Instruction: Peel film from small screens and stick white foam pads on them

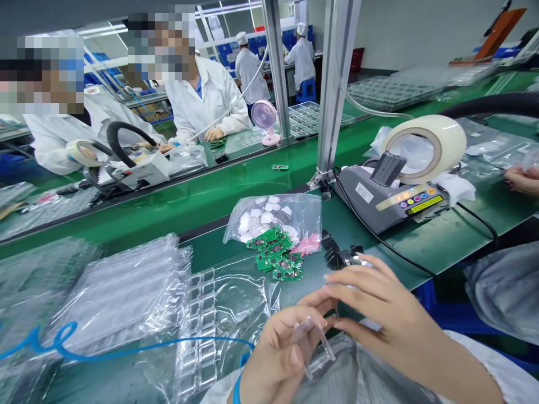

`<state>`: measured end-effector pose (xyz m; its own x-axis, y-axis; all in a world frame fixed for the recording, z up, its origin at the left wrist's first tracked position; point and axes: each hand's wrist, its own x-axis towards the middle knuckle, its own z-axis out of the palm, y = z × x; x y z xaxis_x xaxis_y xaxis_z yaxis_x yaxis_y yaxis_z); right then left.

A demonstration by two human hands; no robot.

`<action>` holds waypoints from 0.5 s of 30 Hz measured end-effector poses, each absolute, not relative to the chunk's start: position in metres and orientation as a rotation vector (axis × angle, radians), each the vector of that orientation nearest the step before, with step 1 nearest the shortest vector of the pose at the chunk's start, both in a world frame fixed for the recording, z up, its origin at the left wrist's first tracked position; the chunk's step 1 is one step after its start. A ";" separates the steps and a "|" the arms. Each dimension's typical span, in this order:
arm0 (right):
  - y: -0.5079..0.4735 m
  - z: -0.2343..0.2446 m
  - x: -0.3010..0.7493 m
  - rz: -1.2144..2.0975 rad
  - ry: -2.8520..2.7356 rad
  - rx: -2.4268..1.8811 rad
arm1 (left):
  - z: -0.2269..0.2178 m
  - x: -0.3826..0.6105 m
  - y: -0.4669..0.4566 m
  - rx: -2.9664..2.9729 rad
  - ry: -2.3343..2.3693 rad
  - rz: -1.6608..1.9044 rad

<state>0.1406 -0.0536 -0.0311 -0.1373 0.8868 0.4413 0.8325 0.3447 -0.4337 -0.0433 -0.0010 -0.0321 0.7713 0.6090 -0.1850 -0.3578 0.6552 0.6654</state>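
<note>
My left hand (280,350) is closed around a small clear plastic piece (314,342), pinching it between thumb and fingers near the bottom of the view. My right hand (379,306) reaches across from the right, fingers curled onto the top of the same clear piece. A blue wrist strap cord (126,350) runs from my left wrist across the clear trays. Just beyond my hands lies a small pile of green circuit boards (278,255) on the green table (202,202).
Stacks of clear plastic trays (126,292) fill the left. A clear bag of white pads (273,216) lies behind the boards. A grey tape dispenser (391,196) with a big tape roll (425,146) stands right. Black clips (339,252) sit nearby. Co-workers in white coats sit opposite.
</note>
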 end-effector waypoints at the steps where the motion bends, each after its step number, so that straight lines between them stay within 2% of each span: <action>1: -0.054 -0.033 0.147 0.062 -1.966 -1.527 | -0.033 -0.045 0.000 0.669 0.420 0.572; 4: -0.057 -0.035 0.158 -0.029 -1.812 -1.618 | -0.039 -0.046 0.001 0.726 0.446 0.581; 9: -0.065 -0.021 0.138 0.216 -1.672 -1.451 | -0.046 -0.034 -0.002 0.657 0.401 0.593; 15: -0.064 -0.022 0.119 0.319 -1.759 -1.321 | -0.048 -0.029 -0.005 0.620 0.321 0.590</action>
<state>0.1189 -0.0638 -0.0224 -0.0395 0.8696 0.4922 0.6416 0.3997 -0.6546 -0.0289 -0.0053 -0.0476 0.7896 0.6042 -0.1073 -0.4186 0.6581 0.6258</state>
